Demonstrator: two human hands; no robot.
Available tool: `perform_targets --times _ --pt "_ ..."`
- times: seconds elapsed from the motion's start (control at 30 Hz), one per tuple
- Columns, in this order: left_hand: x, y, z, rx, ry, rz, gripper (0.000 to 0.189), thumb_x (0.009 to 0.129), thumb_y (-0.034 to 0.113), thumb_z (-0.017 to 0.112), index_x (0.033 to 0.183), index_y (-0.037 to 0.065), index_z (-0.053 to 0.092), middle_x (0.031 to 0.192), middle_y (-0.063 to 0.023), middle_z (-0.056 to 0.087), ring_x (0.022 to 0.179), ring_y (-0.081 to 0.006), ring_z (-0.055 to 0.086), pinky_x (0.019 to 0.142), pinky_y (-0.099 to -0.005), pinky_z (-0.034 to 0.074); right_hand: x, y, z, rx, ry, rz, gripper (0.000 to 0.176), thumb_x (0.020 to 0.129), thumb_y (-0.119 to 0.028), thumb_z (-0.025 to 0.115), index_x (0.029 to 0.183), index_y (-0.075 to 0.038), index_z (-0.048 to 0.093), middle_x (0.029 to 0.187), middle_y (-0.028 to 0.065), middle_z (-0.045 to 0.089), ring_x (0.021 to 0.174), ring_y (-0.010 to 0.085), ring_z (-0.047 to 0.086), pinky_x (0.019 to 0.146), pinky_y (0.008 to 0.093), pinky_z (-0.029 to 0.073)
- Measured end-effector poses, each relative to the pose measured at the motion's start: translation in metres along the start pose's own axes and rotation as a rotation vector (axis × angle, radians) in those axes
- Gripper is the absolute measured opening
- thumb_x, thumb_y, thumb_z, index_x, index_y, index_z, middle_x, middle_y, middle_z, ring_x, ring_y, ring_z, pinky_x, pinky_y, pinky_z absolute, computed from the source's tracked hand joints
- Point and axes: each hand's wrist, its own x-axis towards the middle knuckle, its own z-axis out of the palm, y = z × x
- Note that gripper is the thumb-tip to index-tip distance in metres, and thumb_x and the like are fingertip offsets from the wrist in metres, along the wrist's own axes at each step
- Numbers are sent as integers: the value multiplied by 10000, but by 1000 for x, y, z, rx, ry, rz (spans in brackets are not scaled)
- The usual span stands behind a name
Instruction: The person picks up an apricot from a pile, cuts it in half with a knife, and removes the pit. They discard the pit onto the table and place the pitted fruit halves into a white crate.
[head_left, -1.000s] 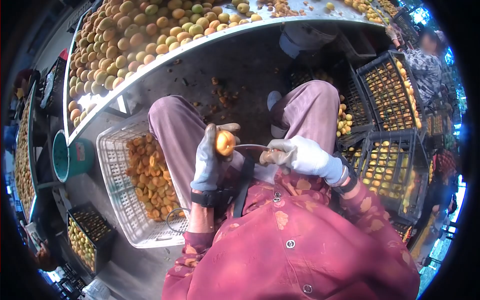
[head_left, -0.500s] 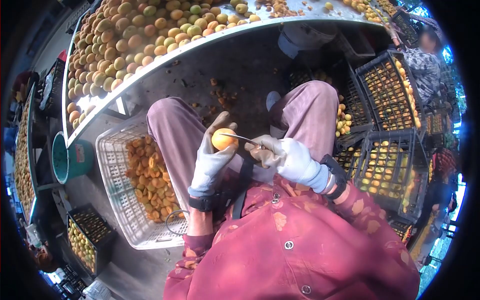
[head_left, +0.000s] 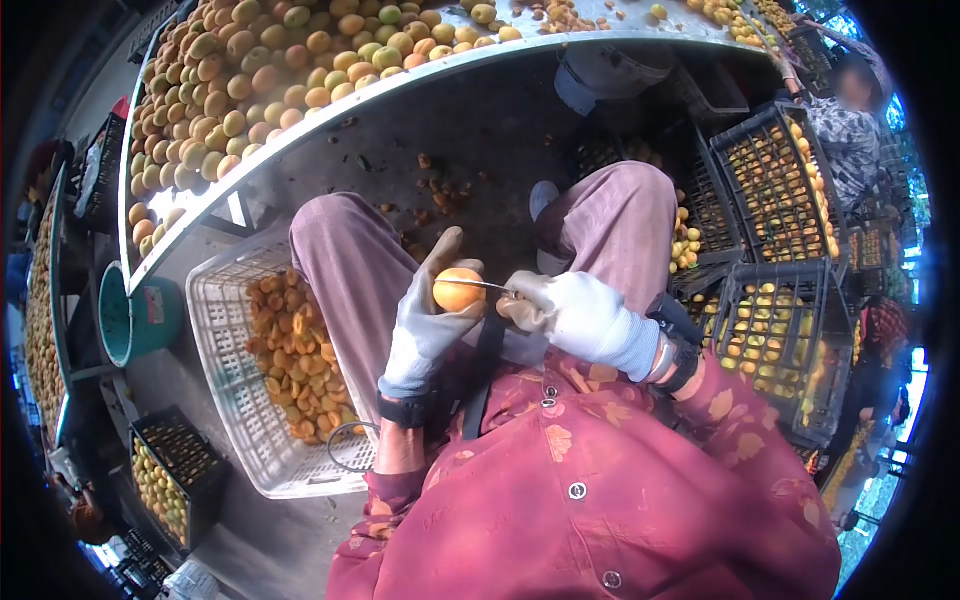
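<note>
An orange-yellow apricot sits in my gloved left hand, gripped between thumb and fingers above my lap. My right hand, in a white glove with a brownish palm, is closed round a small knife, its handle mostly hidden by the fingers. The thin blade lies across the apricot's upper face, tip toward the left. Beside my left leg stands a white plastic basket, with many halved apricots heaped inside.
A metal-edged table piled with whole apricots spans the front. Black crates of fruit stand at the right, another crate at lower left. A green bucket is under the table's left end. A person is at far right.
The knife has swung from slanting up over the apricot to lying nearly level across it. The right hand has turned slightly, and the apricot has shifted a little to the right.
</note>
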Motion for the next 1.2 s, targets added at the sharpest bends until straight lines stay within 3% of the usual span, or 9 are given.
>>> perform_targets --times 0.17,0.43,0.53,0.77,0.83,0.87,0.93,1.03,1.2 --pt "-1 -2 0 -42 1 10 760 773 -23 728 1453 24 394 1087 -50 643 969 -90 590 900 -230 479 -4 -3 5 -94 90 -13 256 953 -337 563 904 -87 534 664 183 564 651 392 609 548 453 460" --pt "-2 0 3 46 26 -1 760 763 -30 707 1453 10 390 1049 -46 648 927 -86 595 862 -231 491 -2 7 14 -104 71 -35 297 967 -357 530 892 -69 533 666 189 562 655 399 604 543 450 457" --pt "-3 10 6 234 -49 28 783 755 -25 707 1459 -7 367 1049 -48 649 927 -90 600 857 -230 489 -3 13 21 -110 74 -57 292 967 -343 535 890 -62 532 666 192 560 650 398 603 545 450 459" --pt "2 1 5 -95 31 -77 847 767 -9 720 1482 -44 266 1118 -111 615 986 -133 606 858 -250 506 0 12 25 -49 172 -43 247 952 -309 564 912 -66 549 657 189 578 627 385 607 534 444 469" --pt "2 5 3 -257 1 -175 645 832 58 683 1402 -46 400 1037 -88 642 871 -99 613 782 -221 504 2 15 28 -71 213 -57 238 947 -305 571 906 -72 550 654 183 583 619 380 609 524 442 470" --pt "2 3 -2 -257 1 -174 645 832 58 683 1402 -46 400 1037 -88 642 871 -99 613 782 -221 504 3 16 29 -92 251 -71 229 942 -301 578 900 -77 552 651 177 588 612 375 612 514 440 470" --pt "4 -4 -14 -185 -106 -346 404 892 133 632 1247 -35 540 930 -54 660 729 -58 585 682 -197 477 4 15 32 -160 257 -35 250 930 -334 581 907 -87 555 659 165 609 610 369 626 529 442 488" --pt "3 -10 -13 -213 -26 -332 285 916 185 604 1120 -15 605 854 -31 664 634 -28 543 612 -183 436 2 10 41 -220 325 -21 247 909 -343 597 913 -101 552 665 153 631 616 357 644 540 436 507" --pt "0 -1 -1 -59 49 -232 322 867 137 670 1144 -18 615 927 -54 684 770 -67 617 699 -218 497 3 24 55 -183 361 -65 177 879 -257 624 900 -104 536 678 153 634 637 346 654 533 425 509"
